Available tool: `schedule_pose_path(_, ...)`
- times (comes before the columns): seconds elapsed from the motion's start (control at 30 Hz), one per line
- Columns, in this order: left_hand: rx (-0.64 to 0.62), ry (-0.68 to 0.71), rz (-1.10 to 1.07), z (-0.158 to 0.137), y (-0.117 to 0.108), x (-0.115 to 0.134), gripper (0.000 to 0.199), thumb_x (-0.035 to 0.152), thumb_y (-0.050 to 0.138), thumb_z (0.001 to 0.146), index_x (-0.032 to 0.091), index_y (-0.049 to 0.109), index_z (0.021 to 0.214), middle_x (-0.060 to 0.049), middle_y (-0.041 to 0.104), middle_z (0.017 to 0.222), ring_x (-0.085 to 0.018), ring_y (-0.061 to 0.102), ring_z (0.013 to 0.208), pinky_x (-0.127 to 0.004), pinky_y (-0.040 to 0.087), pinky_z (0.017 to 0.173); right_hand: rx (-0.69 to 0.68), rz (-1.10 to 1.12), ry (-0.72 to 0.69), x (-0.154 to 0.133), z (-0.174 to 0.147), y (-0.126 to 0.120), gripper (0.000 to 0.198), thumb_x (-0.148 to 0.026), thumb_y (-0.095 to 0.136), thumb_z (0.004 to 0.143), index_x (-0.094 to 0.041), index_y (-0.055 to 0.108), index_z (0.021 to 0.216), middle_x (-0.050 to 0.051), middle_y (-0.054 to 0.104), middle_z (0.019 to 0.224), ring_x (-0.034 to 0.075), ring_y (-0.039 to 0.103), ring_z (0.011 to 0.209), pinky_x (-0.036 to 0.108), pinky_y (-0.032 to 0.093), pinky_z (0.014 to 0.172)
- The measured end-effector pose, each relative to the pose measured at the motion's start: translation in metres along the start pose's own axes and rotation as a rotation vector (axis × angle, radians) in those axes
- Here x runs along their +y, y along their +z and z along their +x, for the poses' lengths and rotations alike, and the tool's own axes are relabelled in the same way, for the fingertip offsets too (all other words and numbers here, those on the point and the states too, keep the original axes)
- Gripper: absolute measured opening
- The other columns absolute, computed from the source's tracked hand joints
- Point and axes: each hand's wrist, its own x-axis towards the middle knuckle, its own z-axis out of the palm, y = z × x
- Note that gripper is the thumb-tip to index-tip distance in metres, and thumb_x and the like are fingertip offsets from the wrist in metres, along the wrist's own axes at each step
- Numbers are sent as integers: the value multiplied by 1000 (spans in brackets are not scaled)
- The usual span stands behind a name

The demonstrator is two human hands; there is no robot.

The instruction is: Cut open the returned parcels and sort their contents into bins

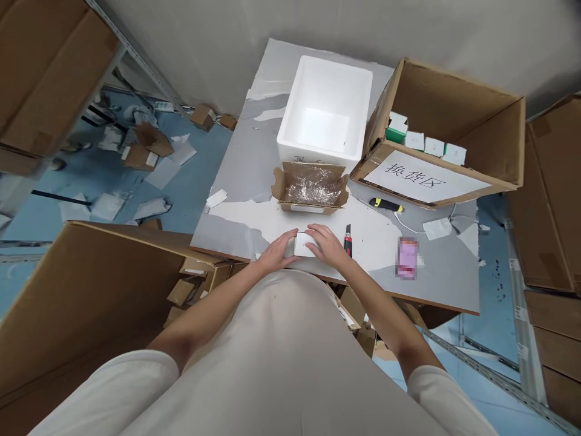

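A small white box [303, 245] lies at the table's near edge, between my two hands. My left hand [276, 251] grips it from the left, thumb toward me and fingers at its far corner. From the right, my right hand [330, 247] holds it, with fingers over its far edge and the thumb on its top. Just beyond stands an open brown carton [303, 208] with clear plastic wrap [314, 186] inside. A red and black utility knife [348, 241] rests right of my right hand.
Behind the carton is a white foam box [287, 130]. A large labelled cardboard box [499, 181] with several small white boxes stands at right. A yellow and black cutter [385, 205] and a blurred pink item [407, 258] lie on the table [240, 175]. Left, a big open carton [91, 284].
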Motion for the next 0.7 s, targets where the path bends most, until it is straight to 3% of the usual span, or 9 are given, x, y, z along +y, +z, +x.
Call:
schedule_pose_path(0.2,5,-87,-38,-5,-3,-1,83,40,66,78,18,18,143,-20,43,138,-29,46,127,-48,44,101,-214,-144,45,0,8,2,42,-36,40,95,-18,51,132,11,50,139,26,42,130,47,37,105)
schedule_pose_path(0.37,-68,0,-15,4,-14,-1,58,34,59,84,19,36,135,-19,42,140,-27,38,134,-48,40,105,-302,-154,-8,2,1,1,72,-53,51,86,-14,32,144,20,21,154,34,24,140,55,35,103)
schedule_pose_path(0.43,-89,19,-15,8,-20,-2,54,34,58,85,19,39,134,-19,42,141,-26,38,135,-46,40,105,-261,-68,-30,6,-6,1,79,-59,58,79,-13,37,140,23,18,153,34,24,140,51,40,101)
schedule_pose_path(0.6,-134,58,47,25,-44,6,58,43,65,78,19,48,128,-18,46,139,-30,40,133,-48,39,105,-119,59,59,6,-15,13,52,-45,65,78,-14,55,117,24,33,142,31,41,130,44,47,94)
schedule_pose_path(0.7,-34,122,83,47,-59,14,51,42,63,79,19,53,123,-15,50,135,-28,43,130,-46,39,106,-85,80,92,0,-13,17,37,-34,62,80,-16,57,111,20,45,131,27,50,119,42,48,93)
